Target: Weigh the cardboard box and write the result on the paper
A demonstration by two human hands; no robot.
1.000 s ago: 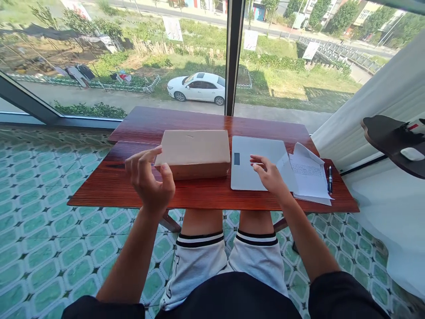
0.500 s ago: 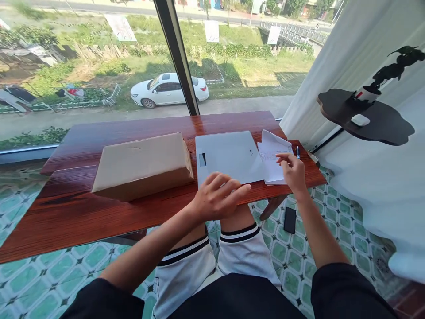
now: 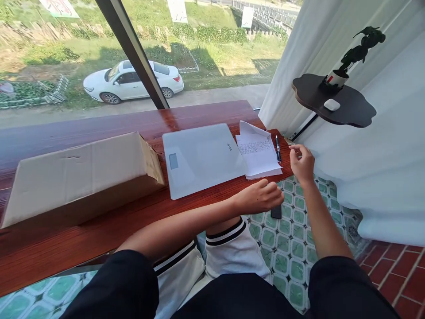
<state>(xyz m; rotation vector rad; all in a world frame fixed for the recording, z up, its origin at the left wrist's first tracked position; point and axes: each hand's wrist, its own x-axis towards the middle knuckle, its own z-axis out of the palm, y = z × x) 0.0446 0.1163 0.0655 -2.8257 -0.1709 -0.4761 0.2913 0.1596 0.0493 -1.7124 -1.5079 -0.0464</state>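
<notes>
You are holding your right hand [image 3: 301,163] open and empty beside the pen [image 3: 278,148], your left hand [image 3: 262,196] hovering loosely curled, grasping nothing, near the papers [image 3: 259,153].

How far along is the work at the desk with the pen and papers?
Done: nothing visibly.
In hand: the right hand is empty beside the pen; the left hand sits at the table edge below the papers.
Left: pen and papers lie untouched.
</notes>
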